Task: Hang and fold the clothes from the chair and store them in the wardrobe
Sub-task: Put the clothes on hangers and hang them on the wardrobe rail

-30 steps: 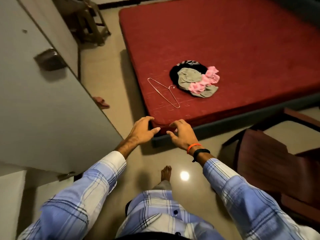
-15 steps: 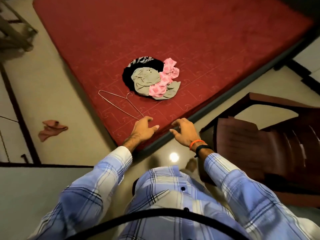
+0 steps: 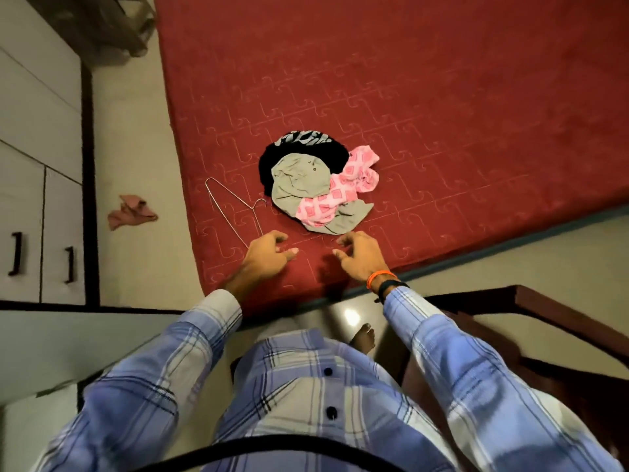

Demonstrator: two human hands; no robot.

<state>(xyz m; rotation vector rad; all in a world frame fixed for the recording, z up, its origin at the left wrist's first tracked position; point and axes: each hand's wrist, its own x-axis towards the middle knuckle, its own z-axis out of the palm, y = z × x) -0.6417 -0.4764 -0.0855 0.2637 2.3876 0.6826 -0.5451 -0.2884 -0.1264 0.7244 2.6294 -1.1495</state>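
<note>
Clothes (image 3: 318, 185) lie in one crumpled heap on the red mattress (image 3: 442, 97), towards its near edge. We count three pieces in the heap: a black garment (image 3: 299, 148) with a pale print at the far side, a grey garment (image 3: 299, 180) on top of it, and a pink patterned garment (image 3: 343, 192) draped across the grey one on the right. Just left of the heap a wire hanger (image 3: 231, 207) lies flat on the mattress, its hook pointing at the clothes and close to the grey piece.

We see the left hand (image 3: 267, 255) above the near edge of the mattress, its fingers loosely curled and its grip on nothing; the near end of the hanger runs behind its knuckles, and we cannot tell whether they touch. The right hand (image 3: 362, 255) hovers near the near tip of the grey garment, fingers likewise loosely bent, holding nothing. It carries an orange band (image 3: 381, 277) and a black band (image 3: 391, 287) at the wrist. Both arms wear blue checked sleeves (image 3: 476, 369).

On the floor to the left lies a small pink rag (image 3: 131, 211), well apart from the mattress. Cupboard doors (image 3: 34, 216) with dark handles stand at far left. A dark wooden chair (image 3: 561, 335) stands at near right, beside the right sleeve.
</note>
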